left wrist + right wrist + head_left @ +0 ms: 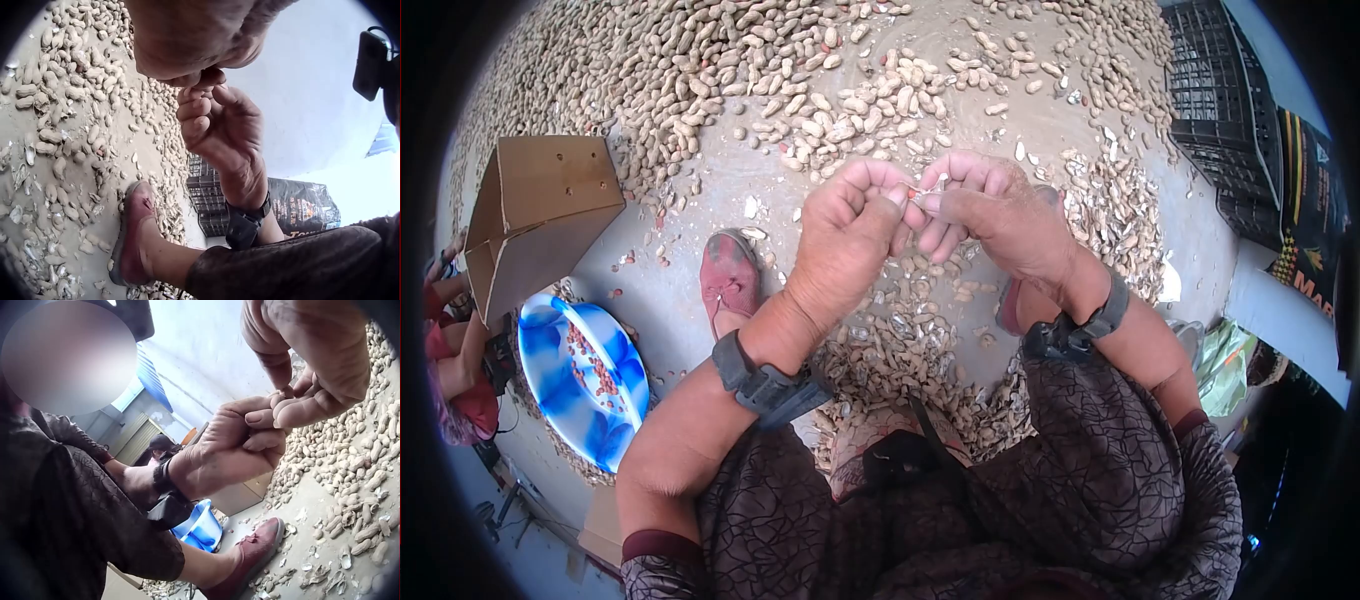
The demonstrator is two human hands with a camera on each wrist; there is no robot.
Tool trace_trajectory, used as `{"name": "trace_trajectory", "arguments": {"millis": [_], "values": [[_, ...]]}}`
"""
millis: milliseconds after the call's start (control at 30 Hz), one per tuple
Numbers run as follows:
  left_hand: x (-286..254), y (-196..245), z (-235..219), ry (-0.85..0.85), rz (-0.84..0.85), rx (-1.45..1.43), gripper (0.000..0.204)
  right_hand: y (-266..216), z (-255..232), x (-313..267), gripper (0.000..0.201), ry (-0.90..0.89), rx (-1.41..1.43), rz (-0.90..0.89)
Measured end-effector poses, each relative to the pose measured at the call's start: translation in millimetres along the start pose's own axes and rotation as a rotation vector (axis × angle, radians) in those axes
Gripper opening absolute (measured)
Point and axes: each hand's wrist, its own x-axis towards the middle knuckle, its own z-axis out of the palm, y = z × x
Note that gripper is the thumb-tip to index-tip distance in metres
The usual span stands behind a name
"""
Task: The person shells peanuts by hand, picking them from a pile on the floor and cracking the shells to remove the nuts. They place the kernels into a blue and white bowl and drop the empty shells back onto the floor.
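Both hands meet fingertip to fingertip over the floor in the head view. Between them is a small peanut [916, 193], reddish with pale shell bits, mostly covered by fingers. My left hand [850, 225] pinches it from the left with thumb and curled fingers. From the other side my right hand [1000, 215] pinches at it, thumb against the fingers. In the left wrist view the right hand [228, 134] has its fingers curled up at the left fingertips. The left hand [234, 440] touches the right fingertips in the right wrist view.
Unshelled peanuts [730, 60] spread across the floor ahead; empty shells [900, 350] lie between the feet. At the left are a cardboard box [555, 200] and a blue-and-white basin [545, 375] holding red kernels. Black crates [1215, 110] stand at the right. Another person's arm shows far left.
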Motion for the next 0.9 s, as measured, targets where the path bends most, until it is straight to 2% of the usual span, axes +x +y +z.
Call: {"name": "trace_trajectory", "arguments": {"millis": [133,200,233,300,333,400,433,500,567,633,700,733,800,833,900], "values": [[1.4,-3.2,-2.0,-0.02,-0.02,-0.026,0.009,0.1,1.0,-0.8,0.016,0.034,-0.015,-0.004],[2.5,-3.0,-3.3,-0.026,-0.046,-0.057,0.01,-1.3,1.5,-2.6,0.013,0.117,-0.215,0.006],[3.1,-1.6,-3.7,-0.044,-0.095,-0.108,0.012,0.1,2.6,-2.7,0.013,0.115,-0.216,0.006],[6.2,-3.4,-7.7,-0.061,-0.144,-0.159,0.013,4.4,5.7,-3.7,0.014,0.256,-0.413,-0.18],[8.9,-8.3,-12.6,-0.104,-0.171,-0.238,0.015,5.1,7.4,-6.0,0.014,0.253,-0.414,-0.18],[10.7,-10.5,-16.2,-0.145,-0.197,-0.318,0.017,4.9,10.2,-10.0,0.013,0.303,-0.673,-0.468],[10.3,-9.0,-15.9,-0.152,-0.207,-0.359,0.018,4.1,11.7,-9.5,0.013,0.299,-0.673,-0.468],[9.7,-6.9,-14.7,-0.156,-0.217,-0.401,0.02,2.6,15.3,-8.5,0.014,0.265,-0.997,-0.827],[10.3,-5.1,-13.0,-0.095,-0.278,-0.4,0.023,5.1,15.4,-9.3,0.013,0.26,-0.954,-0.803],[10.2,-3.7,-12.6,-0.09,-0.27,-0.342,0.021,8.1,12.4,-9.2,0.013,0.255,-0.914,-0.778],[9.5,-4.9,-13.1,-0.087,-0.264,-0.285,0.018,9.2,5.8,-8.0,0.014,0.313,-0.76,-0.606],[8.6,-7.2,-13.9,-0.102,-0.236,-0.268,0.019,7.9,4.1,-7.9,0.014,0.313,-0.76,-0.606],[6.6,-7.8,-14.8,-0.118,-0.209,-0.251,0.019,3.1,2.4,-8.0,0.012,0.313,-0.549,-0.261],[5.7,-6.3,-14.9,-0.133,-0.213,-0.228,0.018,0.6,2.6,-7.6,0.012,0.314,-0.548,-0.26],[4.1,-4.0,-12.6,-0.149,-0.219,-0.207,0.016,-3.0,2.7,-6.8,0.014,0.262,-0.325,-0.124]]}}
